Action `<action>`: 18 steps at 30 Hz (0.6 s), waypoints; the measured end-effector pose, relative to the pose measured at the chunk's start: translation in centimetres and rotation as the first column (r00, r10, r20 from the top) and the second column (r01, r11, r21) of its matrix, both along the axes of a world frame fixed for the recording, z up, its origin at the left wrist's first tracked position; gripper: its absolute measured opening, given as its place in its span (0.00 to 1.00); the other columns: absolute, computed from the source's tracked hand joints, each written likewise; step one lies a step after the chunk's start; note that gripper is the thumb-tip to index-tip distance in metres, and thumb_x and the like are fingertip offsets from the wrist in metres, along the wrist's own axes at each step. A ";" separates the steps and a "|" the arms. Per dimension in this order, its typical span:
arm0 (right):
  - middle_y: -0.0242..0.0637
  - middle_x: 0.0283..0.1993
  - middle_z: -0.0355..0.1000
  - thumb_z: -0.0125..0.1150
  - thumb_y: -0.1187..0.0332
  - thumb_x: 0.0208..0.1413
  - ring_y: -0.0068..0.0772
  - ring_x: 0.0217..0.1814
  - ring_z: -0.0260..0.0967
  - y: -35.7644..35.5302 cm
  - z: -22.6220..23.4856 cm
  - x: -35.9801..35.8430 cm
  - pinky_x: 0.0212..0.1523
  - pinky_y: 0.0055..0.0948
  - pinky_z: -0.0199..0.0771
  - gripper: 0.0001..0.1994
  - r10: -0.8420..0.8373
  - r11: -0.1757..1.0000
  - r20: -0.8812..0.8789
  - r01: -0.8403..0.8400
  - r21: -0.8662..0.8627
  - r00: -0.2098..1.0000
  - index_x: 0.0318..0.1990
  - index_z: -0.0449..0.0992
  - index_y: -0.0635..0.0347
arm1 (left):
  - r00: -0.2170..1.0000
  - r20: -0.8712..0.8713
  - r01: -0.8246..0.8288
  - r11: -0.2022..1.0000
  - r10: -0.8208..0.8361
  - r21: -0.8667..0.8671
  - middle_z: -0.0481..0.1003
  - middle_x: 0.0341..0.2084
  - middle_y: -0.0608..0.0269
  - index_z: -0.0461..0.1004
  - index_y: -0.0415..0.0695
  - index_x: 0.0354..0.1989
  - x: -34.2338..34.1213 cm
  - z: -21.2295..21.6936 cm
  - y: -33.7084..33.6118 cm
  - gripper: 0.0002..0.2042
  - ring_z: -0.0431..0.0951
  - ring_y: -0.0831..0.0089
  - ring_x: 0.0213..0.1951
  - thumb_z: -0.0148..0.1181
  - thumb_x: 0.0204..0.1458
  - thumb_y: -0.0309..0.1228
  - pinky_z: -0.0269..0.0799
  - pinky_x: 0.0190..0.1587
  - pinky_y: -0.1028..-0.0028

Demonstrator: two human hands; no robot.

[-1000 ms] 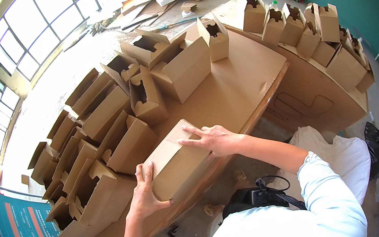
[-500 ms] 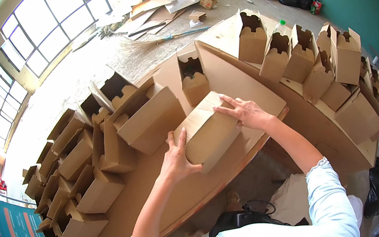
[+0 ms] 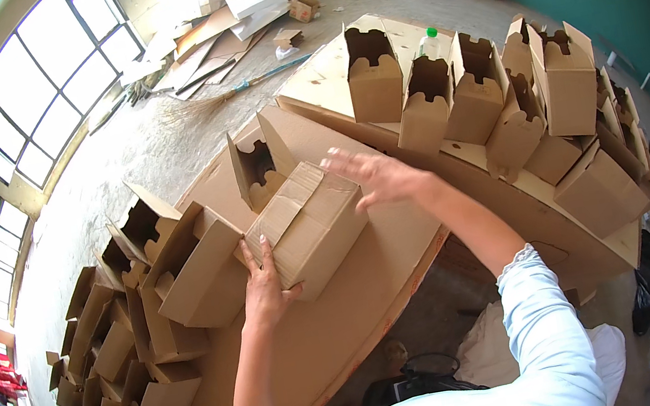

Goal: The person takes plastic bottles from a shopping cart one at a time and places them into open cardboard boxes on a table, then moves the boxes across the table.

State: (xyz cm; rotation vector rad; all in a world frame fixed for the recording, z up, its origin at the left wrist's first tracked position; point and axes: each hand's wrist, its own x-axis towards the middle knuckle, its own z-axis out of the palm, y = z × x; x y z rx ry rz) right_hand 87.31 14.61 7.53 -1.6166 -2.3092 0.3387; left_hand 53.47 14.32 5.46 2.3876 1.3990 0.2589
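While it lies on its side on the counter [image 3: 347, 344], the closed cardboard box [image 3: 308, 227] sits between the person's two hands, its long axis running from lower left up toward the upper right. At its near left end the left hand [image 3: 264, 287] presses flat against the end panel, fingers spread upward and thumb tucked along the lower edge, forearm coming straight up from the bottom of the view. At the far right corner the right hand [image 3: 376, 176] hovers with fingers spread wide and loose, at or just above the top edge; contact cannot be told, and it grips nothing. The left hand is the nearer and the firmer of the two. Just behind the box stands an open box [image 3: 256, 171] with raised flaps. Rows of open boxes [image 3: 136, 352] crowd the left, and upright boxes [image 3: 486, 92] line the right.
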 end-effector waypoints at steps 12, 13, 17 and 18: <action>0.46 0.48 0.78 0.78 0.53 0.38 0.45 0.50 0.77 3.3 -1.5 14.4 0.49 0.39 0.79 0.32 -0.661 0.694 0.396 0.720 0.000 0.637 0.49 0.73 0.60 | 0.999 -0.021 -0.027 0.995 0.025 -0.099 0.24 0.72 0.39 0.34 0.49 0.74 -0.1 0.8 -0.6 0.60 0.72 0.35 0.52 0.77 0.37 0.35 0.76 0.52 0.56; 0.44 0.46 0.78 0.77 0.56 0.39 0.46 0.48 0.78 3.0 -1.4 13.8 0.48 0.39 0.80 0.29 -0.664 0.705 0.395 0.707 0.047 0.635 0.47 0.72 0.60 | 1.000 -0.017 -0.017 0.998 0.016 -0.067 0.24 0.71 0.39 0.34 0.49 0.74 -0.3 0.4 -0.4 0.60 0.72 0.35 0.52 0.77 0.36 0.35 0.76 0.51 0.56; 0.44 0.38 0.78 0.76 0.63 0.41 0.50 0.41 0.77 -0.8 0.0 12.5 0.41 0.43 0.79 0.23 -0.690 0.724 0.311 0.634 0.273 0.654 0.41 0.69 0.61 | 0.999 -0.022 -0.034 0.993 0.032 -0.110 0.23 0.71 0.39 0.35 0.49 0.74 0.4 0.5 -0.4 0.59 0.72 0.35 0.52 0.77 0.37 0.34 0.75 0.53 0.55; 0.45 0.35 0.78 0.75 0.65 0.42 0.52 0.39 0.77 -2.2 0.9 12.0 0.38 0.45 0.78 0.22 -0.687 0.723 0.267 0.603 0.336 0.676 0.40 0.68 0.61 | 1.000 -0.006 -0.022 0.996 0.022 -0.091 0.23 0.71 0.39 0.35 0.49 0.74 0.3 0.2 -0.4 0.59 0.72 0.35 0.53 0.77 0.37 0.34 0.75 0.53 0.55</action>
